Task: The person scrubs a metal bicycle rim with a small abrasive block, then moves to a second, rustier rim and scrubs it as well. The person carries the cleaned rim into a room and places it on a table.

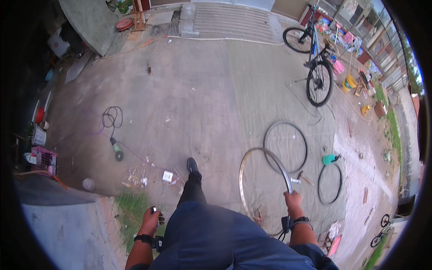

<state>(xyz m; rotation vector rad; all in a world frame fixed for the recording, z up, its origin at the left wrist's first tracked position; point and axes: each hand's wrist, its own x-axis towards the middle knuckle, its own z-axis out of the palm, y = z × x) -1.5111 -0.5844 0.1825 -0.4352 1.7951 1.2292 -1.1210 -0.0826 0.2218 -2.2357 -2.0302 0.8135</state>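
Bare silver metal bicycle rim (pixel 252 171), held upright.
Right hand (pixel 293 201) clamped on its edge; left hand (pixel 150 220), well apart, closed round a small object (pixel 154 209).

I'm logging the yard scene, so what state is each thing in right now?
Bare wheel rim: upright, gripped by right hand.
Small metal object: held in left hand.
Loose tyre: flat on ground.
Bicycle: standing upright.
Angle grinder: lying on ground.
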